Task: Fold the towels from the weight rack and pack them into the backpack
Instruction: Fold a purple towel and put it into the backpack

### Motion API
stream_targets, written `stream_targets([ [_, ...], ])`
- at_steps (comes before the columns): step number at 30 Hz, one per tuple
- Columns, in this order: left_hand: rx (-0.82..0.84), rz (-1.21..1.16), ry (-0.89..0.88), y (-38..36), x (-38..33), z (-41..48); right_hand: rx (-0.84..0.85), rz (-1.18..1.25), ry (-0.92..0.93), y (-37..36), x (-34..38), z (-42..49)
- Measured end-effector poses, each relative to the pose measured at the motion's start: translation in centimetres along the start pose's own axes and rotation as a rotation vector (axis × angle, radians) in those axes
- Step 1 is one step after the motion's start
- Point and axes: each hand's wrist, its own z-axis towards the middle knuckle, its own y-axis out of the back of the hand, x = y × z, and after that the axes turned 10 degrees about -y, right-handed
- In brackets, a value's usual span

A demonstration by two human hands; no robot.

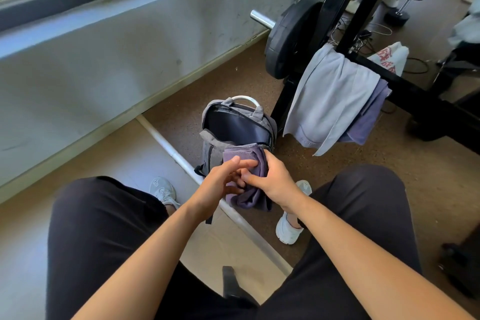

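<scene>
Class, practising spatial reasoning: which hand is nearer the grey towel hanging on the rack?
Right. The right hand sits below-left of the grey towel; the left hand is farther left.

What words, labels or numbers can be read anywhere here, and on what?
White bag: red print, too blurred to read.
Grey towel: faint mark near the hem, too small to read.
Backpack, purple towel, weight plate: no text shows.

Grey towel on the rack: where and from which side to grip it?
Probably at the crest where the grey towel drapes over the rack bar, from above: the cloth hangs loose below, so lifting there frees it. A purple towel hangs beneath.
</scene>
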Motion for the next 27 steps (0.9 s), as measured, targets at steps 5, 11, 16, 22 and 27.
stream_targets([
  [5, -0.351, 0.059, -0.124, 0.8, 0.0, 0.6, 0.144, 0.415, -0.156, 1.2, 0.5, 0.5],
  [11, -0.084, -0.052, 0.121, 1.5, 0.7, 0.3, 0.227, 0.702, -0.226, 3.1, 2.0, 0.1],
  [16, -0.054, 0.059, 0.052, 0.7, 1.6, 0.3, 0.122, 0.669, -0.243, 3.6, 1.0, 1.2],
  [22, -0.059, -0.036, -0.053, 1.8, 1.7, 0.5, 0.000, 0.597, -0.250, 3.5, -0.4, 1.9],
  [27, -0.179, -0.404, -0.034, 1.5, 1.0, 0.7, -0.007, 0.752, -0.271, 3.4, 0.0, 1.5],
])
